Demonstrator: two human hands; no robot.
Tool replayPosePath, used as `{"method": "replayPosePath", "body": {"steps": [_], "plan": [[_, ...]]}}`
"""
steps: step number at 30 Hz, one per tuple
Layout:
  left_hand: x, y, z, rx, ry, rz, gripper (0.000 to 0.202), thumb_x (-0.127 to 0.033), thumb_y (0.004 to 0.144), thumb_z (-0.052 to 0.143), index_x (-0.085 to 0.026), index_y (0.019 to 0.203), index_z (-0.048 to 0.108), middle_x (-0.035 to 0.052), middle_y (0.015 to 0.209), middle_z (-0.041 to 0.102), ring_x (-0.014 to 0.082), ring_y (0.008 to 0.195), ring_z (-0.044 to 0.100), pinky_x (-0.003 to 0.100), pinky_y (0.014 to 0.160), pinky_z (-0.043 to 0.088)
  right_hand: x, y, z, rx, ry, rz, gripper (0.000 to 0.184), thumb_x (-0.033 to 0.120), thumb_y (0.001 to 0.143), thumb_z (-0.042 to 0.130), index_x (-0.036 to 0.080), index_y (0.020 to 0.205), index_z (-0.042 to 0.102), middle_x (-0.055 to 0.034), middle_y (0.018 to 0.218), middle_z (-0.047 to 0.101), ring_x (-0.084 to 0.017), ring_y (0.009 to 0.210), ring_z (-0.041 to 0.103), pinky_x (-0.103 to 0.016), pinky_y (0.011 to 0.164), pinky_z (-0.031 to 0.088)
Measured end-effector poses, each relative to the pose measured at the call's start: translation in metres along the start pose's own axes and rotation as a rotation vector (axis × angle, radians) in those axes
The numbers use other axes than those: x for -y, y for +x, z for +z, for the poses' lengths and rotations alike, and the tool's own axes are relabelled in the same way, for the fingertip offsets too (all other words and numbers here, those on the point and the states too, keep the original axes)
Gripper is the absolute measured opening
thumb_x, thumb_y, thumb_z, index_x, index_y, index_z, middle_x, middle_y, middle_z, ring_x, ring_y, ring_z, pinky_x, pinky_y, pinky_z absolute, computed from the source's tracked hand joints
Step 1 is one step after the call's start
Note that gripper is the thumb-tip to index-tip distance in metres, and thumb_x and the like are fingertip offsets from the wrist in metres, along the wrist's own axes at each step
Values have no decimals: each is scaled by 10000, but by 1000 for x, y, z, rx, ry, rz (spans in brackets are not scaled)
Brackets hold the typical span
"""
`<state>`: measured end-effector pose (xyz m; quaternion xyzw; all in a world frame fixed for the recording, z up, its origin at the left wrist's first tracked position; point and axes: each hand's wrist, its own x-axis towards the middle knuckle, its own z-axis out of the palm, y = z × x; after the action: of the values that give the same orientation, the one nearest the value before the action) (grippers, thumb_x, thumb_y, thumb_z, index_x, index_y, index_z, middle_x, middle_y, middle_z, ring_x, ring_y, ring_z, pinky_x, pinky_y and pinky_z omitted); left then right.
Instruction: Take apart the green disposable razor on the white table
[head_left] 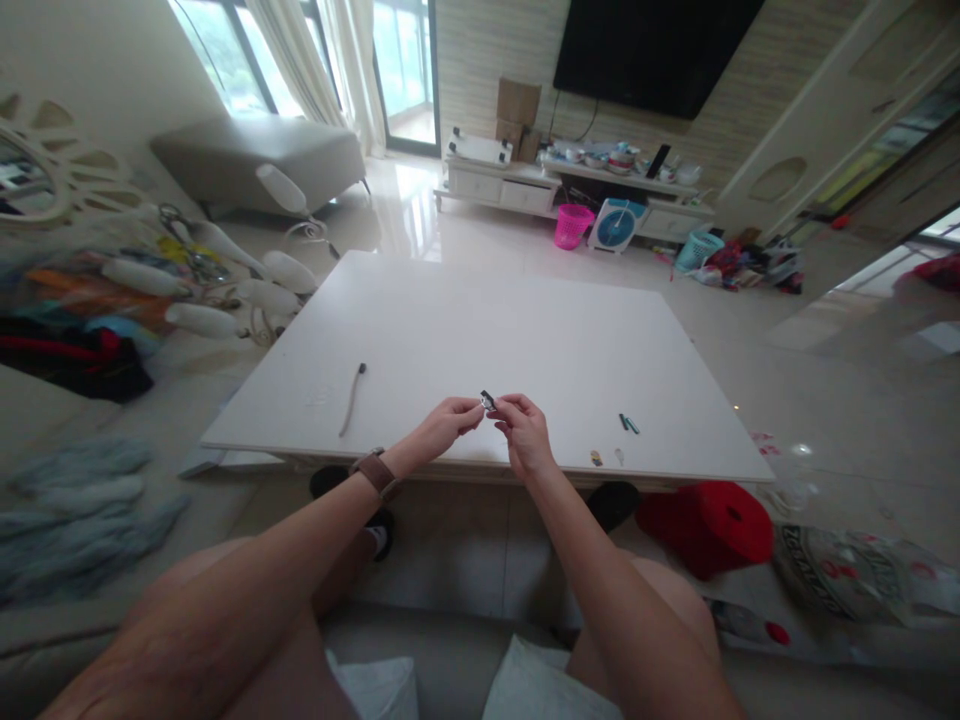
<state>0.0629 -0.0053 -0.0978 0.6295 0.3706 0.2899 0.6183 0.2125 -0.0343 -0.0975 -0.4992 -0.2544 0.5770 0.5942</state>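
Both my hands meet above the near edge of a white table [487,320]. Between them is a small black-and-silver object [487,401], too small to name. My left hand [455,420], below a brown watch strap, pinches its left side with thumb and fingertips. The fingers of my right hand [523,430] are closed on its right side. To the left lies a thin grey stick with a dark end [352,400], much like a toothbrush. Right of my hands are small dark green and black pieces [628,424], a yellowish piece [596,458] and a pale loop [619,456].
A lamp with white shades [262,296] stands close to the table's left side. On the right floor are a red roll-like object [709,528] and a printed bag [847,575]. Beyond the table, a pink basket [574,227] and a fan [617,226] stand before a low cabinet [480,188].
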Motion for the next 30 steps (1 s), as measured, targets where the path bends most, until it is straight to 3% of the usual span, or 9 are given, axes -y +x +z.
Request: {"method": "replayPosePath", "body": {"steps": [15, 19, 30], "plan": [[-12, -6, -3, -29, 149, 69, 406, -495, 894, 483, -180, 644, 432, -34, 607, 352, 114, 597, 327, 264, 561, 239, 0, -3, 2, 41, 2, -6, 226, 323, 625, 778, 210, 713, 603, 26, 690, 683, -137, 641, 647, -249, 611, 416], [-12, -7, -2, -23, 171, 72, 397, -492, 902, 474, -179, 659, 448, -34, 611, 352, 116, 600, 328, 263, 562, 239, 1, -2, 1, 46, -12, 39, 252, 334, 605, 789, 213, 715, 597, 16, 705, 704, -153, 654, 664, -247, 603, 409], [-7, -4, -3, -64, 180, 73, 383, -473, 903, 474, -180, 659, 439, -37, 617, 366, 112, 600, 339, 255, 568, 257, -2, 2, -2, 34, -72, -24, 253, 366, 630, 790, 199, 728, 628, 4, 728, 715, -138, 638, 642, -238, 587, 378]]}}
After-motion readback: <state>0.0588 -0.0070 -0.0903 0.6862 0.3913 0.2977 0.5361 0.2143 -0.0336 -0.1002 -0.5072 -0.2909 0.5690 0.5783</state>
